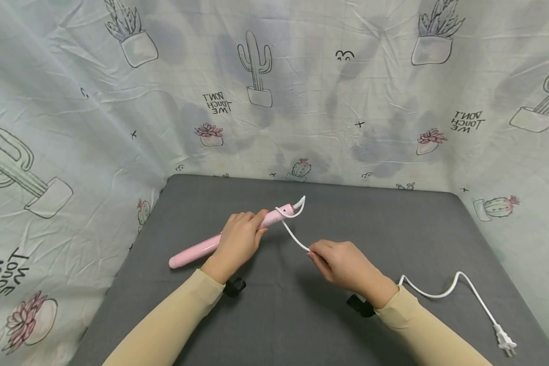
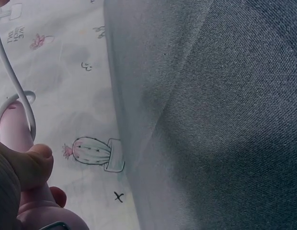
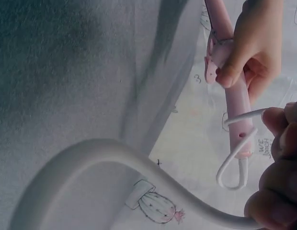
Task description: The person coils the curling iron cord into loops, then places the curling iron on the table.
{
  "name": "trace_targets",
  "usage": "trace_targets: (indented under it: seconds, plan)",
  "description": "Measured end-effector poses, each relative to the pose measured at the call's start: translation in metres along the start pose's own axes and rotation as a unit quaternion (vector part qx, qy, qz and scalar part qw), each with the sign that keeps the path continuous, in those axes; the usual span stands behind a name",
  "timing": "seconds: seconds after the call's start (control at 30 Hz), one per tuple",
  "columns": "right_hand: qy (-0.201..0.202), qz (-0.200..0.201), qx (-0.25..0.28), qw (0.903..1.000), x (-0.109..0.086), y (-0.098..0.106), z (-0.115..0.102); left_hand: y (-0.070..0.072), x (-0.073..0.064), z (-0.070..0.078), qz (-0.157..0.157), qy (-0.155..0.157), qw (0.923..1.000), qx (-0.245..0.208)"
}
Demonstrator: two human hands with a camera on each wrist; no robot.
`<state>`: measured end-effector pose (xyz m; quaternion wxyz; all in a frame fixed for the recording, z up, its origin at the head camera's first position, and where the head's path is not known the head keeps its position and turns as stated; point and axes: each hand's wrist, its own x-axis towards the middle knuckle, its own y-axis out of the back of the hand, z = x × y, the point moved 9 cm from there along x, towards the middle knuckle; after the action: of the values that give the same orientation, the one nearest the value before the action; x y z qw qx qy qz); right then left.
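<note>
A pink curling iron (image 1: 195,252) slants above the grey table, its barrel toward the lower left in the head view. My left hand (image 1: 240,238) grips it around the middle, the thumb along the handle. The white cord (image 1: 295,238) leaves the handle end, bends back and loops around the handle, as the right wrist view also shows on the pink handle (image 3: 237,105). Farther along, my right hand (image 1: 347,264) pinches the cord between thumb and fingers, holding that stretch fairly taut. In the right wrist view, more cord (image 3: 105,148) hangs in a curve from this hand.
Past my right forearm, the cord's loose end lies in waves on the grey table (image 1: 274,325), ending in a white two-prong plug (image 1: 505,339) near the right edge. A cactus-printed cloth (image 1: 311,142) hangs around the back and sides of the table.
</note>
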<state>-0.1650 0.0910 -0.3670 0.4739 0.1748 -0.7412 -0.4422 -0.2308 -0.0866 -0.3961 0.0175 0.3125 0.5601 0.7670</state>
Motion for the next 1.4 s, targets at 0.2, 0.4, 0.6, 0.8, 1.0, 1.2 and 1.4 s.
trace_targets:
  seconds: [0.2,0.4,0.6,0.8,1.0,1.2,1.4]
  plan:
    - [-0.039,0.014,-0.002,0.9991,-0.003,0.001,0.01,0.0,0.004,-0.003,-0.008,0.013,0.9999,0.009]
    - [-0.059,0.005,-0.01,0.9982,-0.002,-0.001,0.013,-0.001,0.008,-0.004,-0.012,0.018,0.9997,0.012]
    - [-0.098,-0.018,0.03,0.9946,0.003,0.012,0.009,-0.004,0.007,-0.014,-0.027,0.037,0.9984,0.032]
    - [-0.037,0.006,0.025,0.999,0.011,0.036,0.0,-0.007,0.001,-0.017,-0.037,0.026,0.998,0.044]
    - [0.025,0.055,-0.005,0.9982,0.025,0.052,-0.004,-0.018,-0.008,-0.002,-0.046,-0.027,0.9976,0.046]
    - [0.041,0.075,-0.026,0.996,0.041,0.058,-0.003,-0.02,-0.014,0.018,-0.041,-0.077,0.9951,0.047]
    - [0.028,0.08,-0.032,0.9959,0.052,0.062,0.005,-0.019,-0.021,0.039,-0.052,-0.134,0.9879,0.057]
